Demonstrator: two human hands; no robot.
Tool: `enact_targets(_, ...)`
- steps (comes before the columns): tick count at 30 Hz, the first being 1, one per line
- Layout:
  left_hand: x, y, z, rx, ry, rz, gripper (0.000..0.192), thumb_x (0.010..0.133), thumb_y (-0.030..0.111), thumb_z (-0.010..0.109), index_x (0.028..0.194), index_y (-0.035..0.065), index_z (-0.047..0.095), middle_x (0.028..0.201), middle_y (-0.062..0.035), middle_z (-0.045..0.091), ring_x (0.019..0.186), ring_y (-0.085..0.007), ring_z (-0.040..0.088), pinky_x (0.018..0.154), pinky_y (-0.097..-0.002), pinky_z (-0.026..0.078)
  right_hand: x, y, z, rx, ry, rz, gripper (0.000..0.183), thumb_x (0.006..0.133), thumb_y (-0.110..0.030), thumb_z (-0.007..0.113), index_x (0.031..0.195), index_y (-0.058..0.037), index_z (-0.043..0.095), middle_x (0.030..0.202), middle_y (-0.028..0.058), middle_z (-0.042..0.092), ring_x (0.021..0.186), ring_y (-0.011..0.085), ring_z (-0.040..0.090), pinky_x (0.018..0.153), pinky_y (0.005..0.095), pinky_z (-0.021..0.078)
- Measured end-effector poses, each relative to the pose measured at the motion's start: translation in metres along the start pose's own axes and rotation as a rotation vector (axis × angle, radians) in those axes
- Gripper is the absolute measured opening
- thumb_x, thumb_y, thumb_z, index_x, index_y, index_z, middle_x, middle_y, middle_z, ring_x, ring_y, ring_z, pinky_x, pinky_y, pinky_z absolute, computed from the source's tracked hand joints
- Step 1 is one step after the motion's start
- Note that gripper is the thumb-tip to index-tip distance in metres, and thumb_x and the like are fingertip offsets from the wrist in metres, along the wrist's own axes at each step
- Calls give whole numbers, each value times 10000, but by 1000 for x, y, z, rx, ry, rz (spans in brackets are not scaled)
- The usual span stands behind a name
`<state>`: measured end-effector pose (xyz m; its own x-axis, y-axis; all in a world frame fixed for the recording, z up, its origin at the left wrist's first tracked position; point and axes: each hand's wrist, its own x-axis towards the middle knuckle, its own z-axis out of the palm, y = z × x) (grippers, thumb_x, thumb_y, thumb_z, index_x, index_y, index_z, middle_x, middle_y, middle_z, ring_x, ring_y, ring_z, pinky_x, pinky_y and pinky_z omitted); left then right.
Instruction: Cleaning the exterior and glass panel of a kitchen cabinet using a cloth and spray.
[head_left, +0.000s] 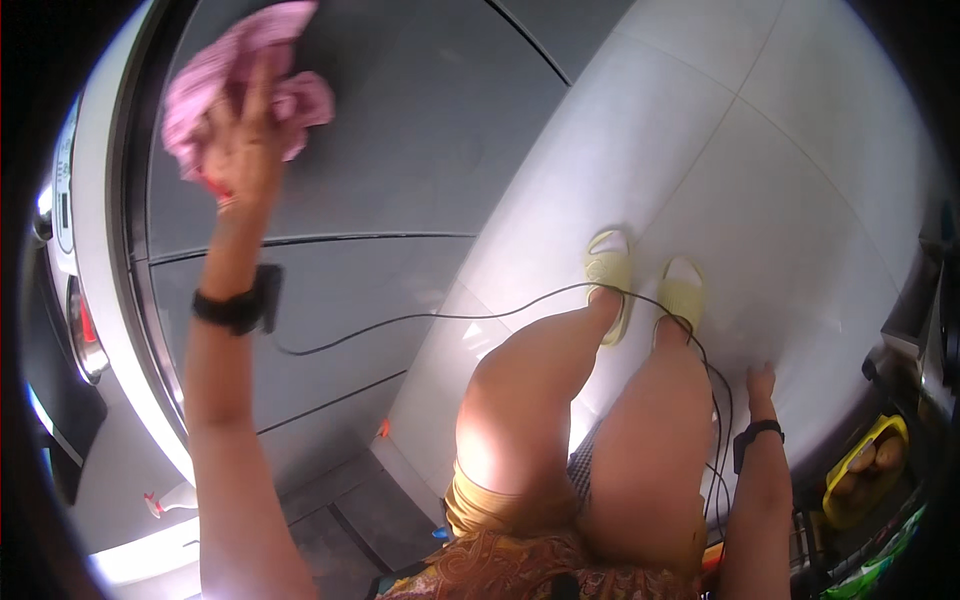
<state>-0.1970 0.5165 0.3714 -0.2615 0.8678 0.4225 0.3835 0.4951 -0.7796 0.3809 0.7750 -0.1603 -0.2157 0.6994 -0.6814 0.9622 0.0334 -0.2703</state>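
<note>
My left hand (244, 150), fingers spread, presses a crumpled pink cloth (206, 97) against the dark grey cabinet front (390, 142) at the upper left. The cloth bunches around the fingers and sticks out on both sides. Low on the right, my right hand (760, 382) hangs over the pale tiled floor with no object visible in it. Its fingers look slightly apart, though the hand is small and foreshortened. Each wrist wears a black band; a device sits on the left band (225, 311), and another on the right band (761, 431).
A thin dark cable (450, 315) loops from near my left wrist across my legs. My feet wear pale yellow slippers (609, 270) on the tiles (750, 187). A white counter edge (112, 187) borders the cabinet; a spray bottle (169, 501) lies lower left. A yellow container (844, 495) holds roundish brown items.
</note>
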Motion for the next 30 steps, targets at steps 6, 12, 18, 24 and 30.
enact_targets(6, -45, -26, -15, 215, 29, -14, 504, 737, 396, 578, 1214, 359, 423, 1173, -190, 397, 1050, -393, 398, 828, -492, 347, -4, -23, 2, -10, 21, -28, 592, 715, -231, 583, 1181, 79, 391, 1175, 275, 431, 1127, 372, 396, 956, 382, 318)
enact_targets(12, -140, 71, 42, -41, -285, 34, 627, 736, 207, 573, 1299, 233, 299, 819, -103, 535, 591, -274, 556, 482, -436, 417, 1, -21, 3, 94, 33, -72, 566, 725, -224, 564, 1171, 87, 405, 1197, 243, 436, 1133, 347, 406, 957, 358, 315)
enact_targets(18, -187, 168, 91, -370, -510, 162, 647, 792, 87, 464, 1346, 258, 178, 1209, -131, 430, 1051, -274, 485, 901, -394, 376, 5, -30, -10, -122, 54, -89, 555, 729, -210, 565, 1186, 61, 406, 1206, 226, 437, 1109, 337, 433, 942, 351, 330)
enact_targets(24, -199, 229, 129, -1147, -844, -14, 559, 839, 80, 364, 1347, 200, 162, 1338, -21, 292, 1213, -225, 318, 1038, -320, 221, 2, -45, -7, 17, 20, 24, 467, 751, -219, 522, 1144, 20, 444, 1147, 208, 485, 1058, 334, 465, 881, 358, 372)
enact_targets(30, -222, 282, 198, -1631, -564, -135, 378, 830, 127, 417, 1208, 129, 419, 1232, -30, 438, 1180, -198, 364, 1003, -303, 277, -16, -77, -6, -12, -18, -17, 476, 707, -172, 539, 1136, 21, 461, 1105, 211, 518, 1047, 317, 488, 898, 346, 366)
